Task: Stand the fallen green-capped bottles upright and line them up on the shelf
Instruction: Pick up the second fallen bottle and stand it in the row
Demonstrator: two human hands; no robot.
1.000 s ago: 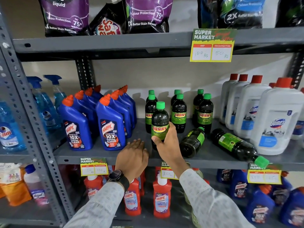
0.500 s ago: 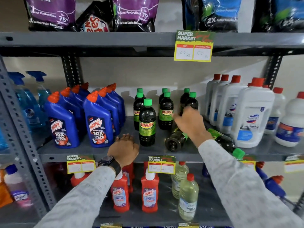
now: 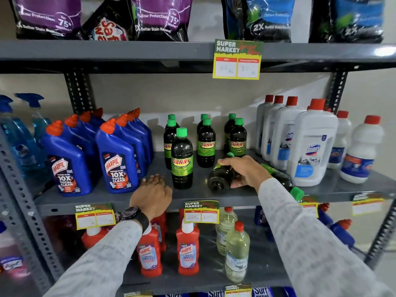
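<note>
the right hand (image 3: 242, 170) is curling its fingers over a fallen sunny bottle (image 3: 220, 179) lying front-to-back on the middle shelf (image 3: 214, 195), base toward the camera, cap rearward, while the farther left hand (image 3: 153, 192) is resting loosely curled and empty at the shelf's edge.

Seven upright bottles (image 3: 182, 159), two fallen bottles (image 3: 220, 179).

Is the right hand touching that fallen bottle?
Touching. The head view shows the right hand wrapped over the fallen bottle, fingers curled around its body.
</note>
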